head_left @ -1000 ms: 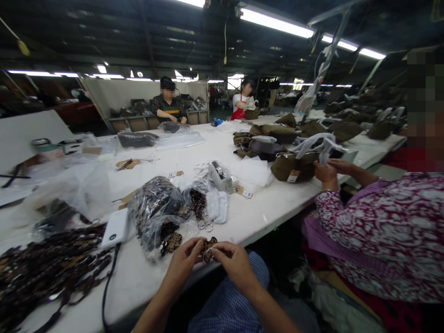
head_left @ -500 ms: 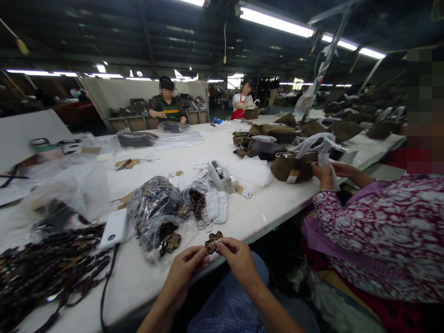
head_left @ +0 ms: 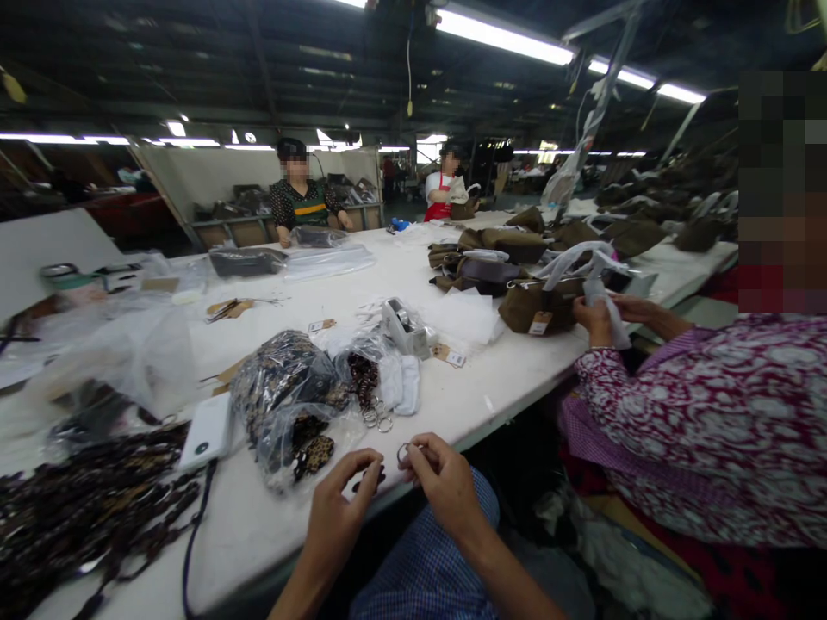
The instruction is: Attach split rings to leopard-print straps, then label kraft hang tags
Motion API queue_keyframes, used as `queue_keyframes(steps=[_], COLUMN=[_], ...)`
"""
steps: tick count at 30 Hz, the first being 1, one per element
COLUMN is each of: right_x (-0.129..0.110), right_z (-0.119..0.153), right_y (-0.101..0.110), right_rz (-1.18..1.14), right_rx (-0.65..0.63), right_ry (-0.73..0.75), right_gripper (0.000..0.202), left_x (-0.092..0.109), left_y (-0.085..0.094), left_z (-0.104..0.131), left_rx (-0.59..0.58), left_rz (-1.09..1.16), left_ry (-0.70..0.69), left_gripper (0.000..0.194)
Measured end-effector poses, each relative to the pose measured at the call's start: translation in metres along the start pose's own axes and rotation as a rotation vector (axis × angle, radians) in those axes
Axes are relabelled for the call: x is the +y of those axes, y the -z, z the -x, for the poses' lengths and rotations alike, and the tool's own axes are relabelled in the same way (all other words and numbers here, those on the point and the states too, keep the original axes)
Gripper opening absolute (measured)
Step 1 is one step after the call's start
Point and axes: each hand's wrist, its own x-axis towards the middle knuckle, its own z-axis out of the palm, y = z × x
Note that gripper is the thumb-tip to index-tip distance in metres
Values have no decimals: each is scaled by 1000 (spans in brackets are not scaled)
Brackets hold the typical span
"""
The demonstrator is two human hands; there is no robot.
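Observation:
Close to the table's front edge, my right hand [head_left: 445, 486] pinches a metal ring [head_left: 403, 454] between thumb and fingers. My left hand [head_left: 339, 508] is closed on a leopard-print charm [head_left: 380, 475]; mostly its dark edge shows behind the fingers. A small gap separates ring and charm. Just beyond my left hand lies a clear plastic bag [head_left: 284, 379] of leopard-print pieces, with a leopard-print charm [head_left: 318, 452] at its mouth. Several loose metal rings [head_left: 376, 418] rest beyond my hands, beside a bag of dark brown beaded pieces [head_left: 363, 379].
A tape dispenser [head_left: 406, 327] stands mid-table near paper tags [head_left: 449, 355]. On the left are a white power bank [head_left: 205, 430] with a black cable and a heap of dark braided straps [head_left: 83, 508]. A co-worker's hands [head_left: 598, 319] handle an olive bag [head_left: 536, 306] at right.
The charm and ring, together between both hands before, are now apart. My left hand has the charm, turned away; my right hand holds the ring. The view has shifted slightly.

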Motion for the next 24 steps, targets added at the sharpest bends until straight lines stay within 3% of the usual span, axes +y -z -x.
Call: queue_keyframes(steps=[16,24], right_x=[-2,-7], right_z=[4,6], right_y=[0,7], right_rz=[79,111], right_rx=[-92,-240], right_ry=[-43,-23], right_gripper=[29,27], left_x=[9,-6], left_y=[-1,1], left_z=[2,-2], left_rx=[-75,-169], left_rz=[-29,-19], left_ry=[-51,-17], left_gripper=[13,13])
